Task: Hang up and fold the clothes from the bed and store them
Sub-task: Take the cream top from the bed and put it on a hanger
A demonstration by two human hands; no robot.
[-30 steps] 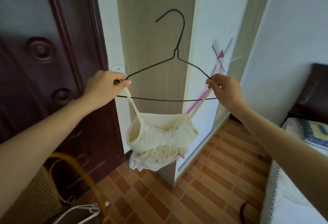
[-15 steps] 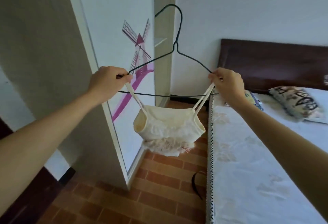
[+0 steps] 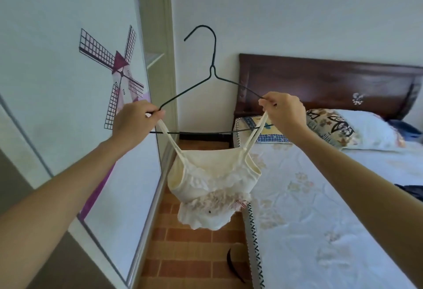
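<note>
Head view: a person holds a wire hanger (image 3: 211, 75) up in front of them, between a wardrobe on the left and a bed on the right.
Left hand (image 3: 134, 122): fingers curled and clamped on the hanger's left shoulder, pinning the left strap there.
Right hand (image 3: 282, 111): fingers and thumb pinched on the hanger's right shoulder and the right strap together.
Camisole (image 3: 211, 178): cream, with a frilled hem; hangs by both straps from the hanger, in the air above the tiled floor (image 3: 190, 265), just left of the bed's near edge.
Done so far: this one garment looks fully mounted, each strap over a shoulder of the wire.
Left for this garment: the hook is free, so it has not yet been hung on a rail.
Wardrobe (image 3: 142, 64): sliding door with a windmill picture on the left; a shelf shows in the opening at the far end. No rail can be seen.
Bed (image 3: 332, 208): a dark blue garment (image 3: 412, 193) lies at the right edge, and another blue piece sits far right past the pillow (image 3: 370, 129).
Judgement: the task is only partway done, with at least those pieces left to hang or fold and store.
</note>
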